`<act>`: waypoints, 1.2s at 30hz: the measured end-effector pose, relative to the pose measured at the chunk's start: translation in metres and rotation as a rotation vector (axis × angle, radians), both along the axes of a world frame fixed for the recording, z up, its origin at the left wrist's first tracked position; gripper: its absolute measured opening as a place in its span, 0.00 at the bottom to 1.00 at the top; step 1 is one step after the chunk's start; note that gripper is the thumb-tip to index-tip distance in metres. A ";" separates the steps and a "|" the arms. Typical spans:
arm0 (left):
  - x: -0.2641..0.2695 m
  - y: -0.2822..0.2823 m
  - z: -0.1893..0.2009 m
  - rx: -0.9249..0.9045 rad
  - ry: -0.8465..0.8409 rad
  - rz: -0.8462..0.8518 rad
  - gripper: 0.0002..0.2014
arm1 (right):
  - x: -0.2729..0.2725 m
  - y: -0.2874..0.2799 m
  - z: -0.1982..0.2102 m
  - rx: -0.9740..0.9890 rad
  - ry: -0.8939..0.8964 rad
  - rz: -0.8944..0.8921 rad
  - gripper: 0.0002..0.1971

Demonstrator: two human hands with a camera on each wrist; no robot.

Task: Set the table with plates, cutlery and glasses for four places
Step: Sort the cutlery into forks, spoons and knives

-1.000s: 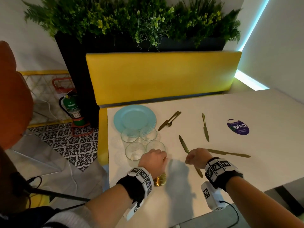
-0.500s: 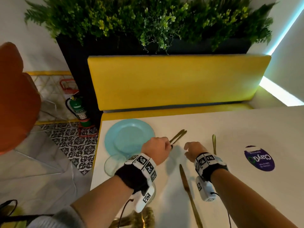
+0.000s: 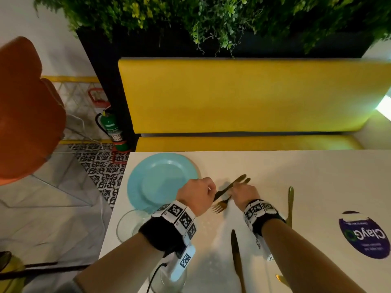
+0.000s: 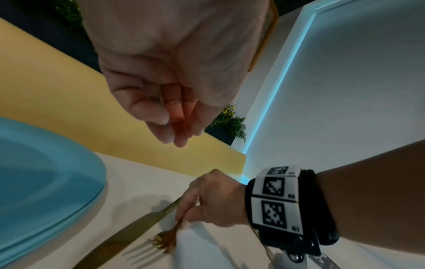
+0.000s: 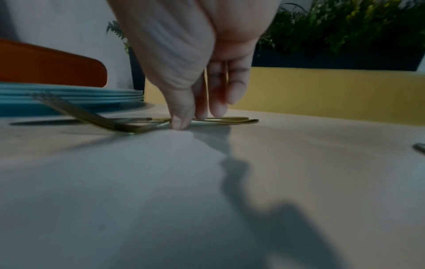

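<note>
fork [image 3: 220, 205] lies on the table [image 3: 317, 176] near its far left corner, just right of the stacked blue plates [image 3: 160, 182], its tines raised toward the near edge. the right hand [image 3: 243, 194] pinches its handle, thumb and fingertips [image 5: 181, 122] down at the tabletop. its long axis runs from near-left to far-right, alongside a knife [image 3: 224, 190] lying flat just beside it. the left hand [image 3: 197, 196] hovers above with fingers curled, empty as far as its wrist view shows. the right hand is nearer, so lifting the fork clear of the knife likely falls to it.
</note>
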State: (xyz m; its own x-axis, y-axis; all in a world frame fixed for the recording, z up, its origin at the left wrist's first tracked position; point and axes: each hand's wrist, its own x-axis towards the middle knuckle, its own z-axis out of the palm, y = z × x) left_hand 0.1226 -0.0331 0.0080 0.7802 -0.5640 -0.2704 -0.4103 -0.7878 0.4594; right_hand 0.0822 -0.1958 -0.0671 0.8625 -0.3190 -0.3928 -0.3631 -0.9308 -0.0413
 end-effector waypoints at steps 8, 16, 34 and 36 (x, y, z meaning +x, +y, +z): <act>-0.013 0.005 0.013 -0.193 -0.018 0.163 0.19 | -0.027 -0.008 0.032 -0.004 -0.224 -0.105 0.15; -0.062 0.010 0.024 -0.359 0.056 0.087 0.23 | -0.078 0.051 0.106 0.896 -0.657 -0.806 0.08; -0.135 0.164 -0.003 -0.165 0.190 -0.218 0.10 | -0.231 0.154 0.086 0.154 0.137 -0.563 0.20; -0.133 0.183 -0.013 -0.072 0.193 -0.228 0.11 | -0.240 0.155 0.083 0.152 0.166 -0.570 0.16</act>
